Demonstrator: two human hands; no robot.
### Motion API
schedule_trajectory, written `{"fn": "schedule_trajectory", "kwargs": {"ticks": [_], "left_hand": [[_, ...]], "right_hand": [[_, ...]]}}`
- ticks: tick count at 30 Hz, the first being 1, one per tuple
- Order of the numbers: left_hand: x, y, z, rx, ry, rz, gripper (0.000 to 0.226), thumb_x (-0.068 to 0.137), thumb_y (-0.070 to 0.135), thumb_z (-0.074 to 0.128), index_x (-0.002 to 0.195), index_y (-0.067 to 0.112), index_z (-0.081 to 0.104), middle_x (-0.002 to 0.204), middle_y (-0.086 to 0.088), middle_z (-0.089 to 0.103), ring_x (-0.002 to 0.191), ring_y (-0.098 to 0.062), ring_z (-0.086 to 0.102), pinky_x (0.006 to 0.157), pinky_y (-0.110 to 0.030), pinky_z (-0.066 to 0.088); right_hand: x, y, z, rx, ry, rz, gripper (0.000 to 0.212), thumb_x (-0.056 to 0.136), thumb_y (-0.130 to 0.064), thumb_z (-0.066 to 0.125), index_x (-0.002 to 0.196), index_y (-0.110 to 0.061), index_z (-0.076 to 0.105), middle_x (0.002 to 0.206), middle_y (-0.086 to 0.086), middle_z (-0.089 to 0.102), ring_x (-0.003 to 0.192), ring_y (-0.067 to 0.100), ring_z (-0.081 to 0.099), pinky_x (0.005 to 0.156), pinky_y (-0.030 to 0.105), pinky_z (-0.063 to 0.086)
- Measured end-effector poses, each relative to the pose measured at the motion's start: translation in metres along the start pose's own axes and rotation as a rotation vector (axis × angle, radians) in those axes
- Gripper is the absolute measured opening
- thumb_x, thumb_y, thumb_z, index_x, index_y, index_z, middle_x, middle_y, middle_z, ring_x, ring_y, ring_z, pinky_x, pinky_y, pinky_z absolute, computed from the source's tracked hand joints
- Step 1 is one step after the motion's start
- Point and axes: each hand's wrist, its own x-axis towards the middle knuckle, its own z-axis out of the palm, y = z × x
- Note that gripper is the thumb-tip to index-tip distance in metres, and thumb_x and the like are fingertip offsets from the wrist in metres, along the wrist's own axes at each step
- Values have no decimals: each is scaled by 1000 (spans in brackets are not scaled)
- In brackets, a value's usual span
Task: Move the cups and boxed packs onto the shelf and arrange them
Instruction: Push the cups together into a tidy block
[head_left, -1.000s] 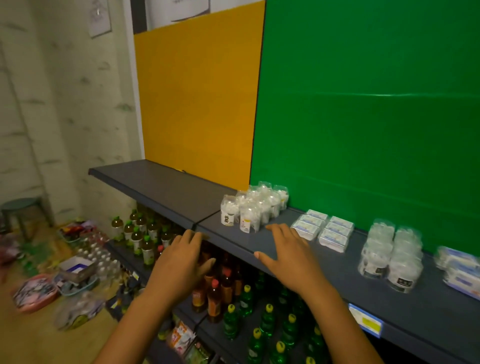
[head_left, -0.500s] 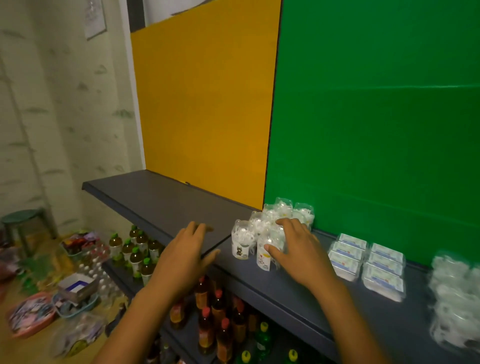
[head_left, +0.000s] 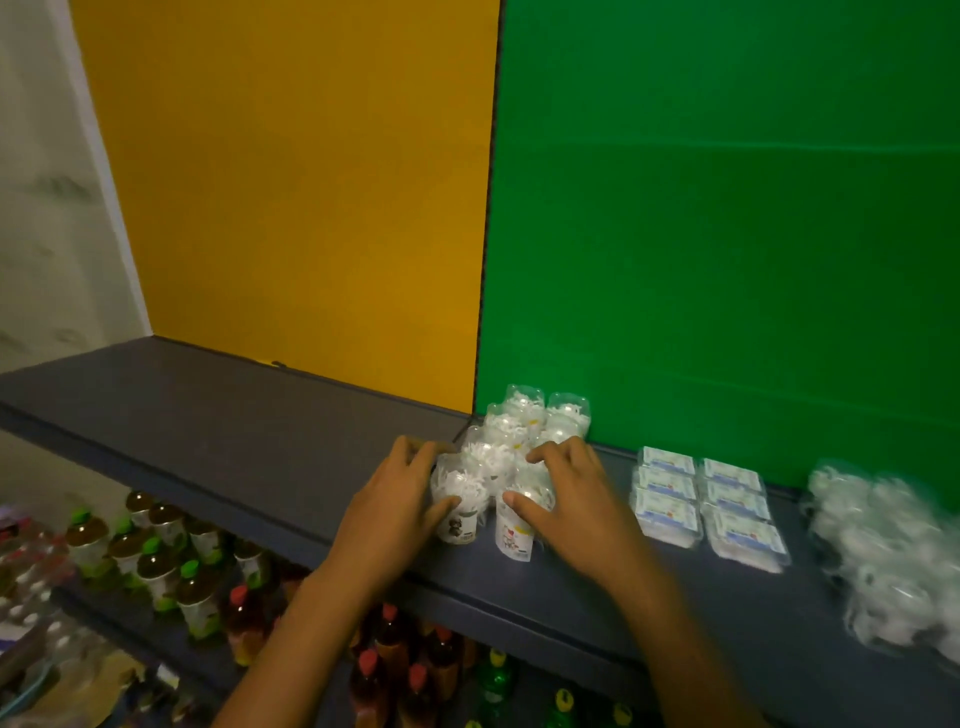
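Observation:
Several clear cups filled with white bits stand in two rows (head_left: 514, 447) on the dark grey shelf (head_left: 208, 431), at the seam between the yellow and green back panels. My left hand (head_left: 400, 499) holds the front left cup (head_left: 460, 512), thumb on its front and fingers at its far side. My right hand (head_left: 563, 499) holds the front right cup (head_left: 514, 527), fingers over the top and thumb on its side. Several boxed packs (head_left: 701, 504) lie in two rows to the right. A second, blurred cup cluster (head_left: 883, 551) stands at the far right.
Below the shelf, lower shelves hold bottles with green caps (head_left: 150, 551) and red caps (head_left: 395, 649). The left stretch of the top shelf in front of the yellow panel (head_left: 291, 197) carries nothing. Blurred bags and clutter lie on the floor at the bottom left (head_left: 36, 670).
Both hands have moved forward from the shelf's front edge onto the cup group; the left now grips the front left cup, the right the front right cup. The camera came closer and swung right.

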Motion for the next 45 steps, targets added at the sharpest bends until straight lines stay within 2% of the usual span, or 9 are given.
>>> {"fn": "schedule_trajectory", "kwargs": {"ticks": [4, 9, 18, 23, 28, 30, 37, 40, 45], "left_hand": [[12, -17, 14, -104, -54, 69, 50, 86, 34, 67, 130, 37, 46, 129, 5, 37, 111, -18, 52, 89, -30, 48], [21, -32, 20, -231, -36, 141, 45, 82, 28, 71, 123, 34, 54, 122, 7, 41, 106, -11, 50, 87, -19, 39], [26, -41, 23, -299, -64, 194, 47, 81, 35, 71, 124, 37, 51, 122, 6, 42, 110, -14, 49, 92, -30, 47], [26, -46, 28, -372, -77, 193, 51, 81, 35, 71, 127, 37, 49, 123, 8, 43, 105, -12, 51, 86, -19, 41], [29, -49, 29, -382, -96, 215, 54, 80, 38, 72, 127, 38, 47, 123, 10, 43, 107, -11, 52, 90, -29, 48], [33, -51, 27, -422, -111, 214, 56, 80, 42, 71, 130, 37, 46, 121, 13, 44, 105, -5, 51, 89, -25, 47], [76, -59, 30, -481, 6, 156, 27, 88, 33, 65, 114, 25, 64, 104, 5, 53, 92, -6, 57, 81, -27, 52], [99, -54, 35, -476, -34, 149, 28, 86, 31, 68, 113, 23, 66, 106, 5, 56, 90, -7, 57, 79, -21, 49], [117, -49, 44, -508, -179, 132, 31, 79, 32, 76, 109, 27, 69, 108, 7, 63, 89, 0, 59, 74, -11, 44]], "right_hand": [[-1, -6, 9, 4, 7, 66, 49, 82, -53, 66, 121, -30, 47, 120, -6, 39, 115, 12, 39, 89, 27, 40], [-3, -8, 8, 57, -9, 93, 48, 82, -41, 72, 125, -29, 52, 124, -7, 44, 119, 11, 40, 96, 24, 37], [-11, -18, 5, 39, -14, 171, 52, 86, -37, 70, 133, -33, 47, 132, -11, 44, 122, 9, 42, 100, 25, 37], [-17, -17, 4, 26, -10, 204, 52, 84, -37, 71, 130, -34, 46, 128, -11, 45, 120, 8, 44, 96, 23, 37], [-16, -15, 2, 22, -3, 214, 53, 84, -43, 69, 131, -35, 45, 126, -13, 44, 116, 6, 45, 94, 22, 37], [-12, -14, 1, 44, 57, 215, 50, 87, -48, 64, 131, -36, 44, 125, -15, 42, 112, 2, 44, 92, 22, 38], [26, 7, 0, 3, 154, 301, 38, 91, -51, 57, 121, -28, 56, 117, -7, 52, 106, 11, 54, 87, 29, 46], [47, 13, 3, 3, 117, 310, 36, 88, -47, 63, 118, -27, 59, 114, -5, 54, 102, 12, 55, 88, 32, 49], [64, 29, 0, 124, -55, 279, 21, 89, -28, 68, 109, -27, 66, 105, -8, 57, 93, 8, 56, 83, 25, 43]]}}
